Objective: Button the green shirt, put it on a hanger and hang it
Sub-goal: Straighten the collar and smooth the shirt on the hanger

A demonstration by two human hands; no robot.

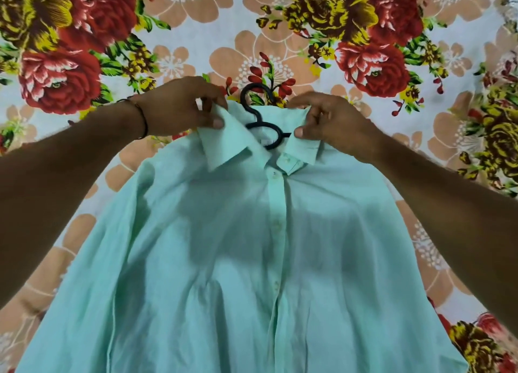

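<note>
The mint green shirt (224, 246) lies face up on the flowered sheet, its front placket buttoned down the middle. A black plastic hanger (262, 126) sits inside the neck, with its hook poking out above the collar; its arms are hidden under the cloth. My left hand (179, 106) pinches the left collar wing between thumb and fingers. My right hand (330, 120) pinches the right collar wing the same way. Both hands are at the top of the shirt, on either side of the hanger hook.
The flowered bedsheet (280, 22) with red, yellow and peach blooms spreads on all sides of the shirt. A dark bangle (141, 120) is on my left wrist.
</note>
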